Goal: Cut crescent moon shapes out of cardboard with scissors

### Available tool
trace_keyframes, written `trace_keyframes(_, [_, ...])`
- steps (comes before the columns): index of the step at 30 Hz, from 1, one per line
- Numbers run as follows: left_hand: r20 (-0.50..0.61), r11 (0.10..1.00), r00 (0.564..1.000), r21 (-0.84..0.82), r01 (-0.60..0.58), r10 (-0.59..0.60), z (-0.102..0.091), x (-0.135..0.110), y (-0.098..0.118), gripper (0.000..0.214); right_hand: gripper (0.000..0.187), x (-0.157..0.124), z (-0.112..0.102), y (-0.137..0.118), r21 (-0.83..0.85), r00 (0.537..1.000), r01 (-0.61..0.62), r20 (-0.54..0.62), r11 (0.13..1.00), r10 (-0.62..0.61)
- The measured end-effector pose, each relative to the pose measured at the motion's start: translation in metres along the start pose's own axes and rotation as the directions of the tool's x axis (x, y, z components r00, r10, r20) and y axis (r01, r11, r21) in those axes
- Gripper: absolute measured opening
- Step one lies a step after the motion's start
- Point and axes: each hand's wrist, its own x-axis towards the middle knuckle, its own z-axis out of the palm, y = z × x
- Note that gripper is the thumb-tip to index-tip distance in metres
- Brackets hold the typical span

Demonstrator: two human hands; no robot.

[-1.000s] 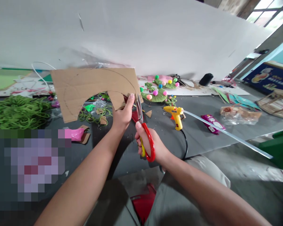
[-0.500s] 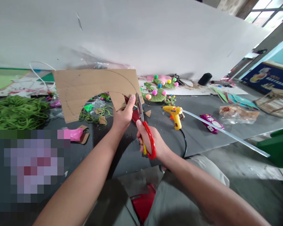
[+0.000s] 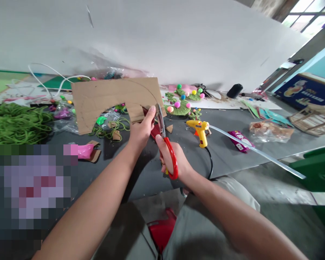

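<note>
My left hand [image 3: 143, 126] grips the lower right part of a brown cardboard sheet [image 3: 103, 94], thumb on the near face. A pencilled curve runs along the sheet, and a wide arch is cut out of its lower edge. My right hand [image 3: 173, 155] is closed round the red and yellow handles of a pair of scissors [image 3: 173, 162]. The blades point up and lie at the right end of the cardboard, beside my left thumb. Something dark red shows below that thumb, partly hidden by the fingers.
A yellow glue gun [image 3: 200, 131] with a long clear glue stick [image 3: 260, 152] lies to the right, near a purple packet [image 3: 239, 141]. Green cord [image 3: 18, 122] is heaped at left. Pompom-trimmed green pieces [image 3: 180, 107] lie behind. A pixelated patch covers the lower left.
The cardboard's left end has swung slightly to the right and up. My right hand and the scissors have shifted only slightly. The view has moved a little.
</note>
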Motion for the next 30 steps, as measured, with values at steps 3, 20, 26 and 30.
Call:
trace_keyframes(3, [-0.005, 1.0, 1.0, -0.003, 0.008, -0.008, 0.001, 0.0, -0.001, 0.044, 0.069, 0.002, 0.002, 0.003, -0.007, 1.0, 0.009, -0.003, 1.0, -0.009])
trace_keyframes(20, [0.052, 0.999, 0.999, 0.041, 0.002, -0.005, -0.002, -0.001, 0.001, 0.039, 0.067, 0.005, -0.009, 0.0, 0.068, 0.998, -0.059, 0.026, 0.996, 0.057])
trace_keyframes(26, [0.047, 0.999, 0.999, 0.038, 0.022, -0.023, 0.0, -0.003, 0.003, 0.043, 0.071, 0.002, -0.006, -0.002, 0.012, 0.999, -0.041, -0.02, 0.999, 0.041])
trace_keyframes(30, [0.035, 0.999, 0.998, 0.011, 0.047, -0.047, 0.001, -0.005, 0.004, 0.043, 0.073, 0.0, -0.005, -0.002, -0.02, 0.999, -0.026, -0.027, 0.999, 0.026])
